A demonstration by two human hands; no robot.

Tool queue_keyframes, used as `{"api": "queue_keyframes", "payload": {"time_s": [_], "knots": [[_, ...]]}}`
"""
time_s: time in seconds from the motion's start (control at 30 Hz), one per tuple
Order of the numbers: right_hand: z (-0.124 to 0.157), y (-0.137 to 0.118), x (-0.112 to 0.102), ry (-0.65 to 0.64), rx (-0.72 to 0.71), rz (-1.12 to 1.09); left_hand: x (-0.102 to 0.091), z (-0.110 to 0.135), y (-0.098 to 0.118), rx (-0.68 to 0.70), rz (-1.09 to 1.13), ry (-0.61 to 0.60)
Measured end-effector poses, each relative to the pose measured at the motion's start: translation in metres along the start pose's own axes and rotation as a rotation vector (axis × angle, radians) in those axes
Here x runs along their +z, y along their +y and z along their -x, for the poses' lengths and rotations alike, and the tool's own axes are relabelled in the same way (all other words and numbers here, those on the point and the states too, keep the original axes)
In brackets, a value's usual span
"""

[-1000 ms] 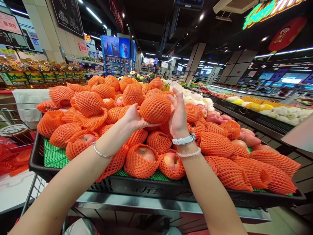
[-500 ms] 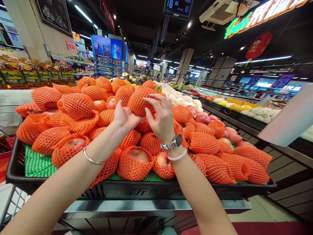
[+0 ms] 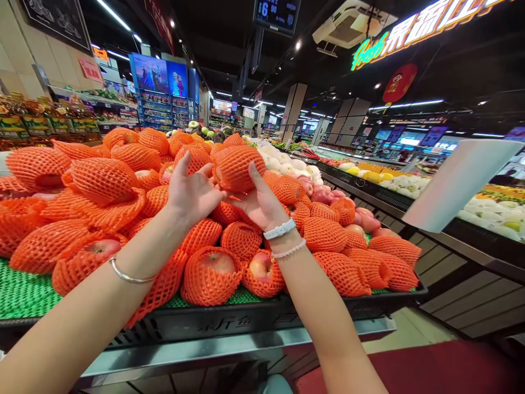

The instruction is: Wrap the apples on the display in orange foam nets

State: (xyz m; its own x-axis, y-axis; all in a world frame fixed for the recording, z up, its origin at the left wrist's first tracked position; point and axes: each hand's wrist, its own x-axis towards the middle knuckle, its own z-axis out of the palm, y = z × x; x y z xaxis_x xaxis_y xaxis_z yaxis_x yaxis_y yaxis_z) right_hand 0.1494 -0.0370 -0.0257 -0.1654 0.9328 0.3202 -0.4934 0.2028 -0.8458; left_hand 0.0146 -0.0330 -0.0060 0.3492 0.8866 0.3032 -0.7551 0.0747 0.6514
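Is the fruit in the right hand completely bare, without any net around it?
No, the fruit in the right hand is wrapped in an orange mesh sleeve.

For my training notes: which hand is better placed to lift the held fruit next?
Probably the right hand: it grasps the netted fruit, while the left hand is open beside it.
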Motion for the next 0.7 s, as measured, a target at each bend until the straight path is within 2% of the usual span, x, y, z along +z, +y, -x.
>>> {"api": "queue_keyframes", "payload": {"time_s": [0.07,0.17,0.27,0.37,0.43,0.47,0.53,0.6,0.7], "knots": [[-0.002,-0.007,-0.007,-0.004,0.02,-0.105,0.0,0.0,0.002,0.004,-0.035,-0.033],[-0.006,-0.029,-0.027,0.073,0.02,-0.168,-0.002,0.0,0.003,0.021,-0.1,-0.024],[-0.01,-0.065,-0.055,0.226,-0.167,-0.111,-0.007,-0.002,0.002,0.064,-0.156,0.0],[-0.016,-0.105,-0.086,0.477,-0.438,0.041,-0.013,-0.006,0.001,0.098,-0.159,0.022],[-0.022,-0.126,-0.11,0.739,-0.573,0.194,-0.016,-0.007,0.0,0.111,-0.135,0.049],[-0.025,-0.133,-0.123,0.885,-0.595,0.275,-0.017,-0.007,0.0,0.114,-0.125,0.062],[-0.028,-0.14,-0.149,1.04,-0.534,0.463,-0.015,-0.007,0.0,0.115,-0.119,0.076],[-0.027,-0.138,-0.176,1.031,-0.452,0.539,-0.013,-0.005,-0.001,0.126,-0.145,0.081],[-0.022,-0.123,-0.212,0.983,-0.313,0.578,-0.011,-0.003,-0.002,0.218,-0.222,0.109]]}}
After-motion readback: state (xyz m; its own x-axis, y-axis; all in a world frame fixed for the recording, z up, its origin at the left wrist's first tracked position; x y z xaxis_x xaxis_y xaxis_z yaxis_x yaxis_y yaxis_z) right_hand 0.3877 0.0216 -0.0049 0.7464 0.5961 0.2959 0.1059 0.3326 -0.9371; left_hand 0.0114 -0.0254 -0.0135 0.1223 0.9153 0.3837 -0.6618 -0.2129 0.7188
